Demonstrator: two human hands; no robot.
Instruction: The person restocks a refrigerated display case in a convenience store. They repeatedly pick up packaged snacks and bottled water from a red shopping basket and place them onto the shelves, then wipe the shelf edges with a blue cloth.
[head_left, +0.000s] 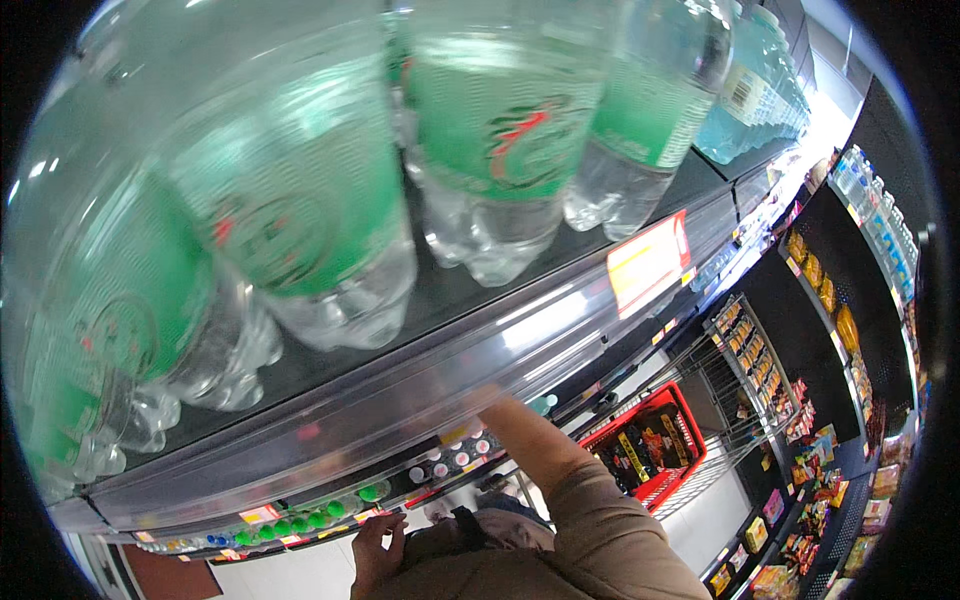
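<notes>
My left hand (379, 546) hangs low beside my body, with curled fingers, a gap at the thumb, and no thing visible in it. It is near the price strip of a lower shelf of bottles with green caps (315, 519). My right forearm (536, 442) stretches up to the upper shelf's front edge (480, 337), and the hand itself is hidden behind that edge. Right above stands a row of large clear plastic bottles with green labels (495, 127), upright on the dark shelf. Whether my right hand touches anything cannot be seen.
A wire shopping cart (712, 442) stands to my right, holding a red plastic basket (694, 424) with dark packages (652, 442). Across the aisle are shelves of packaged snacks (814, 480) and bottled water (874, 195). White-capped bottles (450, 459) stand on a lower shelf.
</notes>
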